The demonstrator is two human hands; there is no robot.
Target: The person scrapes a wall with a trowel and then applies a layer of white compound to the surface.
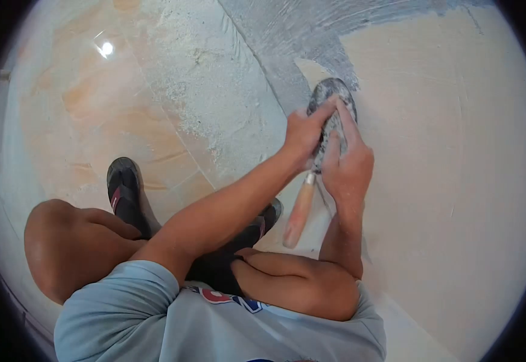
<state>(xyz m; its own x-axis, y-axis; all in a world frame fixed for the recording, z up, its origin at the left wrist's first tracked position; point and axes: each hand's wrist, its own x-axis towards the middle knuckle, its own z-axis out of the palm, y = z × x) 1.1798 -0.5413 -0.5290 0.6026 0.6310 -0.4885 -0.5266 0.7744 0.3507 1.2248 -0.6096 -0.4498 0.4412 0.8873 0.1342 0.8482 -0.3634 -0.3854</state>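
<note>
A trowel with a rounded, powder-covered blade lies against the plastered surface. Its wooden handle points down toward my lap, and neither hand is on it. My left hand is closed around the left edge of the blade, a finger stretched across its upper face. From the right, my right hand grips the blade, its index finger reaching up to meet the left fingertips and its thumb on the blade's face. What the blade's underside touches is hidden. Pale dust coats my fingers.
Smooth beige plaster covers the right side, with a rough grey patch above the trowel. White powder and crumbs lie on a pale strip along the tiled floor. My dark shoe rests on the tiles.
</note>
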